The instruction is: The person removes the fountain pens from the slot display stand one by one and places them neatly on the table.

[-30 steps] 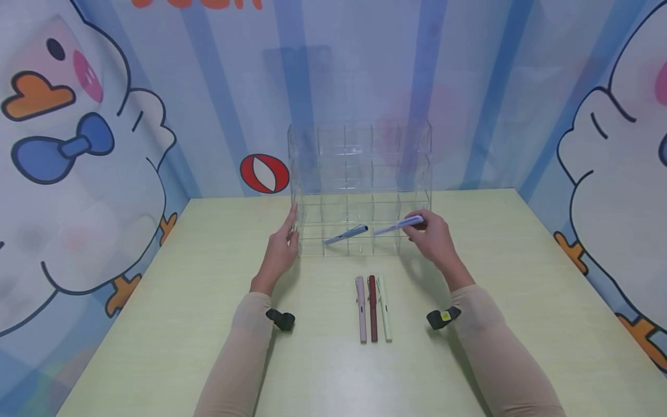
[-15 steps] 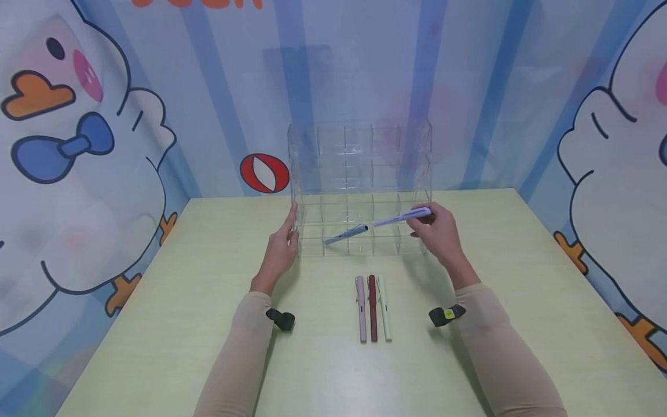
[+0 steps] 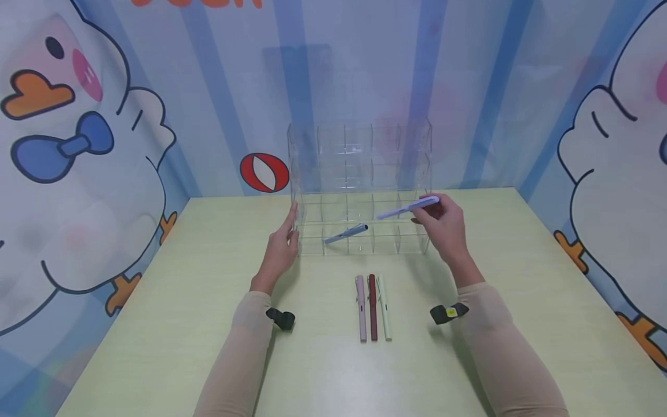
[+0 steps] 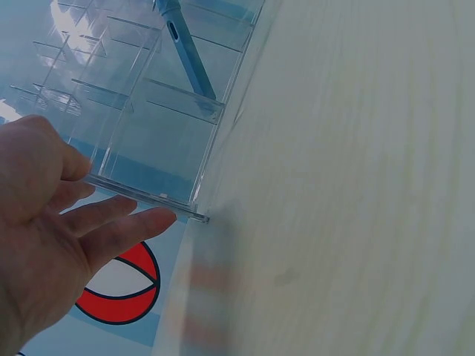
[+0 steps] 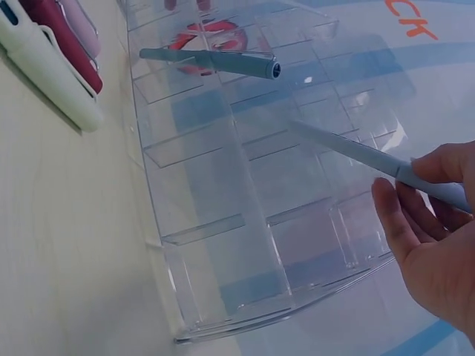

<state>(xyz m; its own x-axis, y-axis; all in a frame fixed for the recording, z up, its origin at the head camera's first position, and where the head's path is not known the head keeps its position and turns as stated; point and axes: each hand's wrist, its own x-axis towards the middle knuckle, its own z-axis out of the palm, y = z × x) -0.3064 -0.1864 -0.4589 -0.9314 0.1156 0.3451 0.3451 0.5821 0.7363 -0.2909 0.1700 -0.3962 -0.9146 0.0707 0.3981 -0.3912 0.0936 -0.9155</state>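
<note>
Violet pen (image 3: 408, 208) was pinched between the thumb and the fingers of the right hand (image 3: 447, 226), and was held slanted above the transparent organizer (image 3: 359, 209), its thin end directed to the left and downward. With extended fingers, the left hand (image 3: 279, 253) was laid against the left side of the organizer; how strongly it was pressed could not be told. The step in hand was judged to be the placing of pens in the compartments, and for the next move a careful aligning of the pen with one compartment seemed to be required. As obstacles, the thin dividers (image 5: 204, 230), which were hardly seen, could be named, and also the blue pen (image 3: 346, 234), by which the front row was crossed at a slant. In front of the organizer, the lilac pen (image 3: 362, 313), the dark red pen (image 3: 373, 310) and the pale green pen (image 3: 385, 310) were laid close together on the table (image 3: 156, 324). Behind, a striped backdrop (image 3: 354, 75) was seen.
</note>
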